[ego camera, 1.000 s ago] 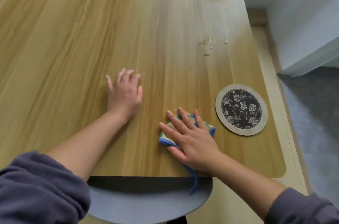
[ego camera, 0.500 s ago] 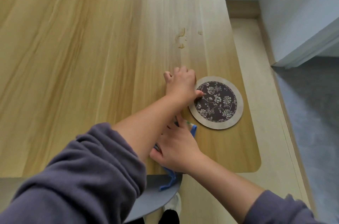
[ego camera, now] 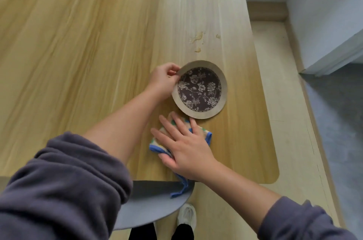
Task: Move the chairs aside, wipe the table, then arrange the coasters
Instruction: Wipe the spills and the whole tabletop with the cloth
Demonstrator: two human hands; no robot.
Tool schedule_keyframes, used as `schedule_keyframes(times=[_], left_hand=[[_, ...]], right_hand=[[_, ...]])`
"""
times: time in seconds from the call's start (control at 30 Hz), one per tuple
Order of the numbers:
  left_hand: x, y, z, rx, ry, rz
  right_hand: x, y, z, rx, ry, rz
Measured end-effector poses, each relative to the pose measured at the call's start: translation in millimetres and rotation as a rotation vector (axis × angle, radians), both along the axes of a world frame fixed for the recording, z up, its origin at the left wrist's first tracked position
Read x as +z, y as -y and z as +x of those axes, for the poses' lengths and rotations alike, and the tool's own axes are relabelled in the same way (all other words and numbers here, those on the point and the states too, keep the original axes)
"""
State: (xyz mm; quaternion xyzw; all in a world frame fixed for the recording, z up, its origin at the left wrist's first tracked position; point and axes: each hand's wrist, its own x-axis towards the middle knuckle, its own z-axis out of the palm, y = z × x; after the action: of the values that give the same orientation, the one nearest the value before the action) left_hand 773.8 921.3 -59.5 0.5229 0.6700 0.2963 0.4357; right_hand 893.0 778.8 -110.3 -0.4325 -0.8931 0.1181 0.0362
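Wooden surface (ego camera: 98,43) needs clearing: our left hand (ego camera: 163,80) pinches the floral coaster (ego camera: 200,89) rim; lift it fully. Our right hand (ego camera: 184,145) presses flat on the cloth (ego camera: 206,134), ready for the droplets (ego camera: 196,38).

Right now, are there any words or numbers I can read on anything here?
None: no words or numbers show. The round coaster that the left hand lifts has only a flower pattern. The cloth under the right hand has only coloured patches.
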Motion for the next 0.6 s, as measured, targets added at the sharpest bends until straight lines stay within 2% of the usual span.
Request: schedule_keyframes(times=[0.13,0.2,0.27,0.33,0.43,0.47,0.53,0.6], left_hand=[[-1.1,6.1,-71.1,0.225,-0.098,-0.003],[-0.9,17.3,-103.1,0.246,-0.165,-0.056],[0.0,32.2,-124.6,0.123,-0.235,-0.125],[1.2,48.5,-132.3,-0.031,-0.285,-0.152],[-0.8,64.3,-124.8,-0.091,-0.280,-0.025],[-4.8,66.9,-120.3,-0.107,-0.353,0.043],[-16.1,70.2,-109.7,-0.126,-0.629,0.141],[-29.4,74.5,-95.4,-0.106,-0.795,0.116]], right_hand=[[-3.7,5.1,19.6,0.046,0.061,-0.002],[-2.8,6.7,35.8,0.046,0.096,0.004],[-0.2,-0.8,55.0,-0.021,0.140,-0.011],[1.6,-19.5,73.7,-0.181,0.183,-0.051],[4.0,-59.0,77.6,-0.450,0.211,-0.103],[4.6,-69.9,70.0,-0.519,0.199,-0.112],[5.7,-82.7,48.3,-0.611,0.178,-0.133],[7.6,-77.9,29.2,-0.594,0.171,-0.140]])
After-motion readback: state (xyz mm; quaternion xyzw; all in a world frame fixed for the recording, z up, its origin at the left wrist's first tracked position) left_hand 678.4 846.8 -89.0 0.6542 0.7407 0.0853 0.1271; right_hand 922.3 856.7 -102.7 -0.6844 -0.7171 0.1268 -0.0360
